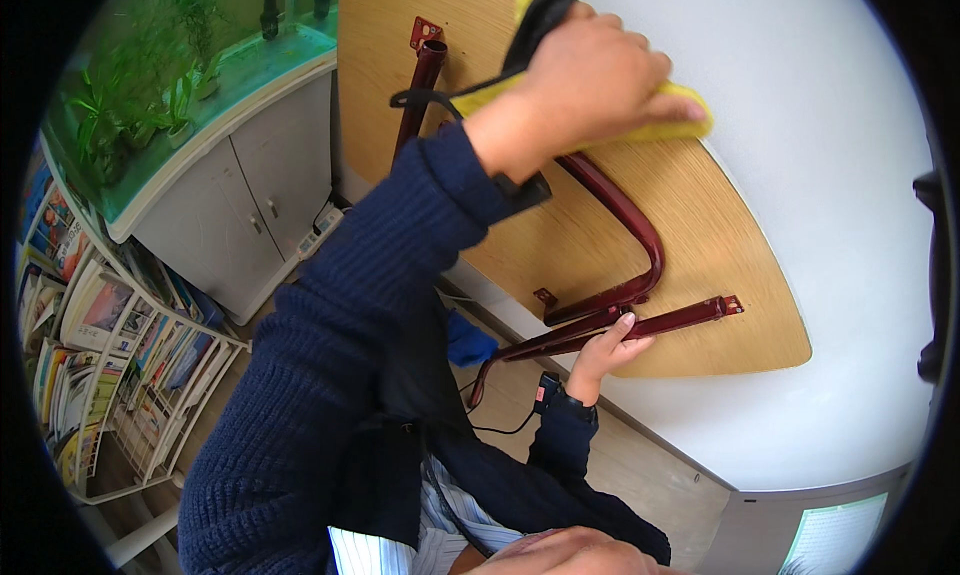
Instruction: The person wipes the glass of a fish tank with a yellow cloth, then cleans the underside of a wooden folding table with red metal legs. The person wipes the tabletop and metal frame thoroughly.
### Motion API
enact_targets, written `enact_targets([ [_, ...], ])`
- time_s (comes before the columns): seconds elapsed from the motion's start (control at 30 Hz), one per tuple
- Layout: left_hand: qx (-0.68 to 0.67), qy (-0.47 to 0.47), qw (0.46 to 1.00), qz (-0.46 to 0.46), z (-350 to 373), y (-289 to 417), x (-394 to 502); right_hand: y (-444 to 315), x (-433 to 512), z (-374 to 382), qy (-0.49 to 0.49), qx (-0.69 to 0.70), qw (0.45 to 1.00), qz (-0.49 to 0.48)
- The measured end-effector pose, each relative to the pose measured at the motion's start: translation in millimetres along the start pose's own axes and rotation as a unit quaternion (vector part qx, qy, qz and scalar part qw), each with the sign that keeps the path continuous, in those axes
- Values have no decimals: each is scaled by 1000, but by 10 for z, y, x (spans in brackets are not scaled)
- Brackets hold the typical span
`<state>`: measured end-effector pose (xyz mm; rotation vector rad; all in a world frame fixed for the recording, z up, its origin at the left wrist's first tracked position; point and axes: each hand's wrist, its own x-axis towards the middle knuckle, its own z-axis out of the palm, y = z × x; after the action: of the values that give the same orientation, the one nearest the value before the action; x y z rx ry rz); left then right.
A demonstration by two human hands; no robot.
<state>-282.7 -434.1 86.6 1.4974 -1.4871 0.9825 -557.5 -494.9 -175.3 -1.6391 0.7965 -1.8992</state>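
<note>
In front of me a wooden tabletop (720, 222) stands on its side against the white wall, with its underside and dark red metal tube legs (622, 218) facing me. My left hand (592, 79) grips a yellow and black cloth (686, 102) at the upper edge of the board; the hand is slightly blurred. A black loop hangs from the cloth's left end. Lower down, my right hand (611, 353) is around a straight dark red leg tube (679, 317), thumb on its near side and fingers partly hidden. Red mounting brackets (426, 33) are fixed to the wood.
A planted aquarium (172, 72) rests on a grey cabinet (240, 207) at left. Below it is a white wire rack (161, 365) of books and magazines. A power strip (319, 233), a blue object (470, 340) and a black device with a cable (546, 391) are nearby.
</note>
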Motion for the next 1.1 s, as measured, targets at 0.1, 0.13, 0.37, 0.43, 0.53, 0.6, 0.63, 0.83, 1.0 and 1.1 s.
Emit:
enact_targets([
  [0.1,44,-77,994,-58,-120,-285,16,32,3,-6,-1,4,1000,-6],
  [0.13,80,0,996,42,-207,-435,-41,43,3,-15,-3,8,1000,-1],
  [0.37,59,89,994,-14,-351,-921,-152,58,0,-33,-8,-9,1000,-19],
  [0.43,87,174,981,7,-281,-858,-215,39,-3,-14,0,8,1000,-9],
  [0.53,73,184,979,37,-276,-800,-256,20,1,14,8,12,1000,-10],
  [0.6,63,158,984,50,-278,-743,-250,17,7,20,9,7,1000,-14],
  [0.63,67,147,985,56,-262,-692,-239,18,10,20,9,4,1000,-14],
  [0.83,-45,253,966,40,200,-12,-187,18,-6,-4,9,5,1000,-1],
  [1.0,-211,173,952,142,391,500,-627,21,-1,-19,0,-18,1000,-5],
  [1.1,-167,114,962,184,399,624,-886,8,10,-9,-1,-26,999,-23],
])
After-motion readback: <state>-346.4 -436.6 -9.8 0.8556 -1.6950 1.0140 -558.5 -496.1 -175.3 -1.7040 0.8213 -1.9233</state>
